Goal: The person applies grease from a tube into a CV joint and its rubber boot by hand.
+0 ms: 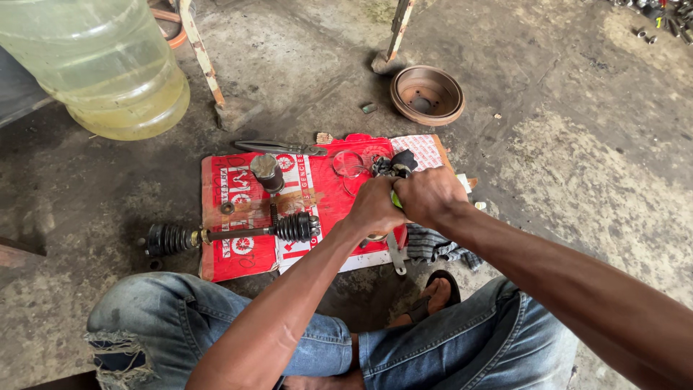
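Observation:
My left hand (374, 206) and my right hand (429, 193) are closed together over a small dark part (393, 165) with a green-yellow bit showing between the fingers, above a flattened red and white cardboard box (238, 195). What exactly the fingers grip is mostly hidden. A drive axle (231, 233) with black rubber boots at each end lies across the box to the left of my hands. A grey metal joint piece (267, 172) stands on the box. A flat metal tool (395, 254) lies under my hands.
A large clear jug (101, 65) of yellowish liquid stands at the top left. A rusty brake drum (427, 94) sits on the concrete floor behind the box. Pliers (278, 147) lie at the box's far edge, a striped rag (433, 245) by my right knee.

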